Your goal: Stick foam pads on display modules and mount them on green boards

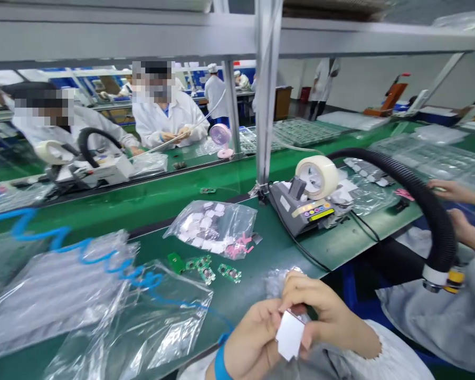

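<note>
My left hand (253, 335), with a blue wrist strap (221, 363), pinches one side of a small white flat piece (290, 336) with a notched lower edge. Fingers of my right hand (324, 309) are closed on its upper and right edges. Whether another part lies behind the white face is hidden. Just beyond my hands, a crumpled clear plastic wrap (279, 279) lies on the green bench. Several small green circuit boards (229, 273) are farther left. Behind them a clear bag (214, 227) holds white pieces, with pink strips (240, 246) at its right end.
A tape dispenser (301, 211) with a tape roll stands at the back right, its cable crossing the bench. Plastic bags (63, 295) and a coiled blue cord (98, 258) fill the left. A black flexible hose (419, 195) arches near a co-worker's hands (465, 227) at right. A metal post (264, 105) rises ahead.
</note>
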A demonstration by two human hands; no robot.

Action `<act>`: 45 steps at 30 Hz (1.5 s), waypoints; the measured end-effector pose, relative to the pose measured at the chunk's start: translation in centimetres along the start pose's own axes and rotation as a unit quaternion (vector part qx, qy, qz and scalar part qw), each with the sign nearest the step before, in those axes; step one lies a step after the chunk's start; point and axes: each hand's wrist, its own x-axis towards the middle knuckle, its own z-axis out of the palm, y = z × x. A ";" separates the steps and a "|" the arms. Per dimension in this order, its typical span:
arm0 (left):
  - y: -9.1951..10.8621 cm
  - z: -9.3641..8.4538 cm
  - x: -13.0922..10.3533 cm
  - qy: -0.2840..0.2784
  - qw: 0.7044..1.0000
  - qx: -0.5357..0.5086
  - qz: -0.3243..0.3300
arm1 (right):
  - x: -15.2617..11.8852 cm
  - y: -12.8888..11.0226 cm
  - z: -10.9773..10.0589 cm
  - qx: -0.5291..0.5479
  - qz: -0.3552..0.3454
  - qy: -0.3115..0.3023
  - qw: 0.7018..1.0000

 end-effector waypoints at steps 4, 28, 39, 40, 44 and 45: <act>1.1 -1.0 0.7 0.158 0.920 0.317 0.164 | -0.8 0.5 -1.0 -0.093 0.083 0.025 0.992; 1.6 0.0 1.9 0.112 0.983 -0.144 0.019 | -0.8 7.4 -7.4 0.062 0.268 0.458 0.845; 1.0 0.9 0.6 0.070 0.976 -0.205 0.035 | 0.2 -3.0 -0.2 -0.080 0.124 0.083 0.985; 1.0 0.8 0.5 0.071 0.975 -0.209 0.033 | 0.4 -2.7 -0.1 -0.100 0.125 0.075 0.984; 0.8 0.4 0.2 0.074 0.976 -0.200 0.036 | 0.7 -2.2 0.2 -0.155 0.129 0.054 0.978; 0.8 0.3 0.1 0.074 0.977 -0.197 0.037 | 0.7 -2.1 0.3 -0.163 0.129 0.053 0.977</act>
